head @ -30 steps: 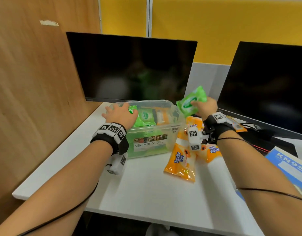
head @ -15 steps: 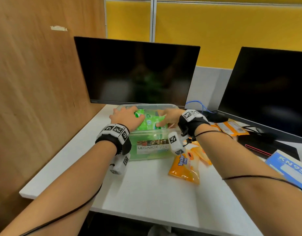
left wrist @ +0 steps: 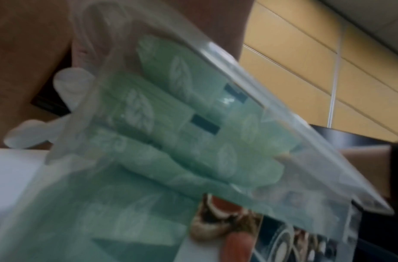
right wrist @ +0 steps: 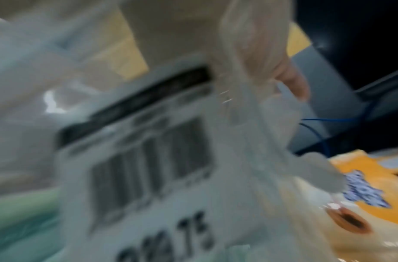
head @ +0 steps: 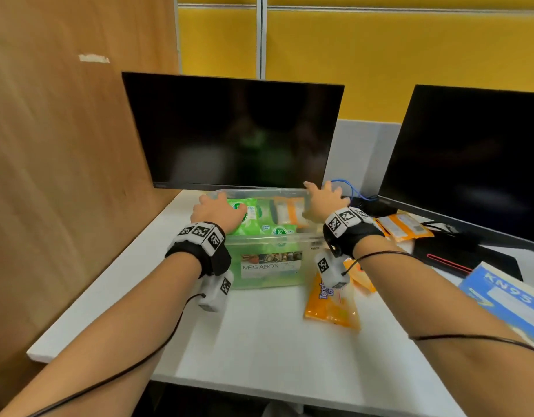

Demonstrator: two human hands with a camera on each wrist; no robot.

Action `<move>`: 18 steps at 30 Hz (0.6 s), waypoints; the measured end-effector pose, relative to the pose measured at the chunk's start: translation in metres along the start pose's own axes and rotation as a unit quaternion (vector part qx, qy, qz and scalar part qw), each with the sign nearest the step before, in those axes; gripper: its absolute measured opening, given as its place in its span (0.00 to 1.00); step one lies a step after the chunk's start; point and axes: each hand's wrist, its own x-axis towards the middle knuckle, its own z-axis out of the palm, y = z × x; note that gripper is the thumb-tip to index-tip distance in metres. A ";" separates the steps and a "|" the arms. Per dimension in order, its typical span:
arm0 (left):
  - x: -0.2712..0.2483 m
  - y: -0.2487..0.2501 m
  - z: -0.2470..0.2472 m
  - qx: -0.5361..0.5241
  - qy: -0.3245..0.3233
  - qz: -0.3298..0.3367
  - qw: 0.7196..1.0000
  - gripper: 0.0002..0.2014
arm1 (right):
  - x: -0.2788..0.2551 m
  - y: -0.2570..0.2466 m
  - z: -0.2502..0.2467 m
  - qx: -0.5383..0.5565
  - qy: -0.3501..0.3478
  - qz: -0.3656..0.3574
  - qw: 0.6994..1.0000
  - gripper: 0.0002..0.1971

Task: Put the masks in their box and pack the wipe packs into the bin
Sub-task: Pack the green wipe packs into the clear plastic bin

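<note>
A clear plastic bin [head: 268, 267] with a MEGABOX label stands in front of the left monitor. It holds several green wipe packs [head: 250, 216] and an orange pack [head: 289, 210]. My left hand [head: 217, 212] is at the bin's left end, thumb on a green pack and fingers curled over the rim. My right hand [head: 322, 200] hovers over the bin's right end with fingers spread, holding nothing. More orange wipe packs lie on the table to the right [head: 332, 308] [head: 404, 227]. A blue KN95 mask box [head: 512, 299] sits at the far right. In the left wrist view the green packs [left wrist: 171, 124] show through the bin wall.
Two dark monitors [head: 235, 133] [head: 476, 164] stand behind the bin, and a wooden partition [head: 64, 176] closes the left side. A blue cable [head: 353, 191] and a black object [head: 458, 254] lie to the right. White table surface [head: 259, 341] stretches in front of the bin.
My right hand carried a green wipe pack from the right into the bin, let go of it, and moved to the bin's right end. My left hand stayed on the bin.
</note>
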 end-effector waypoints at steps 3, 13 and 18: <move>0.002 0.011 0.001 -0.048 -0.016 0.003 0.999 0.30 | 0.001 0.025 -0.005 0.092 -0.105 0.007 0.990 0.41; 0.059 -0.010 0.031 -0.294 -0.086 -0.046 0.951 0.15 | -0.012 0.068 -0.015 0.102 -0.046 0.075 0.991 0.38; 0.045 0.003 0.035 -0.216 -0.161 -0.026 0.963 0.21 | -0.007 0.070 -0.010 0.070 -0.029 0.071 0.995 0.36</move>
